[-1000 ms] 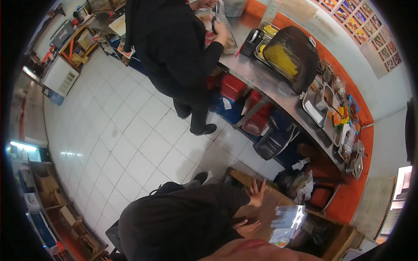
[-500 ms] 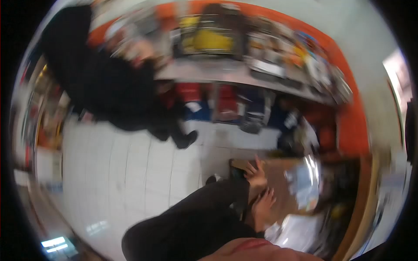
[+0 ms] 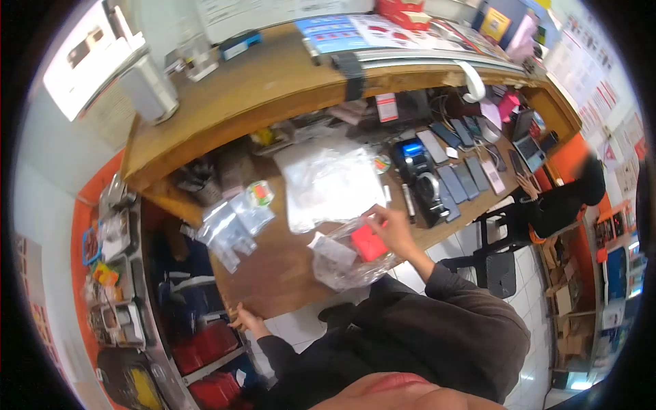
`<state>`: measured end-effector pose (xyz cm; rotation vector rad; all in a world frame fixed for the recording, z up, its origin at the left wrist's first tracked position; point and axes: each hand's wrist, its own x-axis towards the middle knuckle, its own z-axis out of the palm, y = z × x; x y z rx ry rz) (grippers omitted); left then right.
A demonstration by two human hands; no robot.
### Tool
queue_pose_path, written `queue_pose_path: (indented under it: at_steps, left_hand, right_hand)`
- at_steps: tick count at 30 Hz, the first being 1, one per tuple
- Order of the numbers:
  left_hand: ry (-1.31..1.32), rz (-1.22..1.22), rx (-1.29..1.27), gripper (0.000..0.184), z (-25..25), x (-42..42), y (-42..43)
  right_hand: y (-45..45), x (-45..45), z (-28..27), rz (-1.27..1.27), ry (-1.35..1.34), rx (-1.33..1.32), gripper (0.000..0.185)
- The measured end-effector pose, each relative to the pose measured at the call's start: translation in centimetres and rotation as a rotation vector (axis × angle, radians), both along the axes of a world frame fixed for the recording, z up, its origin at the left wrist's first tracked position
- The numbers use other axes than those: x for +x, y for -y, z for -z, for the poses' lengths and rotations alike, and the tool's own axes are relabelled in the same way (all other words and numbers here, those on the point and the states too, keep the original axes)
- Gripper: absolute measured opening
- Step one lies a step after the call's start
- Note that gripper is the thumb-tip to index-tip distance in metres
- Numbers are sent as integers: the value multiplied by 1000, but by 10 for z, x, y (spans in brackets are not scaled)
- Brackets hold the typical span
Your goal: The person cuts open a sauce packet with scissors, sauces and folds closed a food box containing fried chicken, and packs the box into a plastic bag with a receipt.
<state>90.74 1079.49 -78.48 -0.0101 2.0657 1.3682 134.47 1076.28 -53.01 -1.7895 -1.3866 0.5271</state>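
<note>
- Pinching the film at the top edge of a clear bag (image 3: 324, 270), the right hand (image 3: 393, 236) has its thumb and fingers bent together, just beside a red pack (image 3: 369, 242).
- Red pack: in the clear bag, right part. Pale packet (image 3: 334, 251) to its left, same bag.
- Clear bag: near edge of the desk (image 3: 263, 273), front of the torso, crumpled.
- Left hand (image 3: 247, 320): at the desk's near left corner, fingers loosely bent on the edge, grip released.
- White bags (image 3: 328, 181): flat on the desk beyond the clear bag, strong glare on them.
- Small bags (image 3: 236, 222): left of the white bags, round label (image 3: 260, 193) at their upper right.
- Black device (image 3: 418, 167): right of the white bags, blue screen lit.
- Pen (image 3: 408, 203): just left of the device's lower part.
- Phones (image 3: 456, 182): laid in rows right of the device, pink one (image 3: 493, 177) toward the right end.
- Shelf (image 3: 246, 89): above the desk's back, carries printed sheets (image 3: 383, 33) and a red box (image 3: 404, 14).
- Co-worker (image 3: 564, 208): far right, one hand at the desk edge.
- Black stool (image 3: 497, 270): on the floor, near the co-worker.
</note>
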Motion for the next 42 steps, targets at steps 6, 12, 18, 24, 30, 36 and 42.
queue_pose_path:
  at_steps: [6, 12, 18, 24, 30, 36, 42]
  left_hand:
    - [-716, 46, -93, 77, -30, 30, 8]
    - [-392, 250, 650, 38, -112, 183, 40]
    - [-308, 333, 586, 28, -127, 279, 40]
    - [-337, 318, 690, 26, -152, 343, 35]
    - [-367, 361, 702, 25, -177, 364, 36]
    - [-377, 376, 688, 25, -190, 376, 39]
    - [-362, 441, 673, 24, -191, 388, 53]
  right_hand:
    - [9, 145, 5, 350, -382, 262, 34]
    - [-26, 224, -6, 157, -344, 305, 15]
    - [-58, 329, -38, 237, -31, 729, 9]
    - [-101, 431, -75, 414, 414, 845, 37]
    - [-108, 440, -66, -54, -433, 596, 39]
    - [-106, 443, -58, -184, -518, 556, 48]
    - [-85, 423, -69, -283, -519, 474, 51]
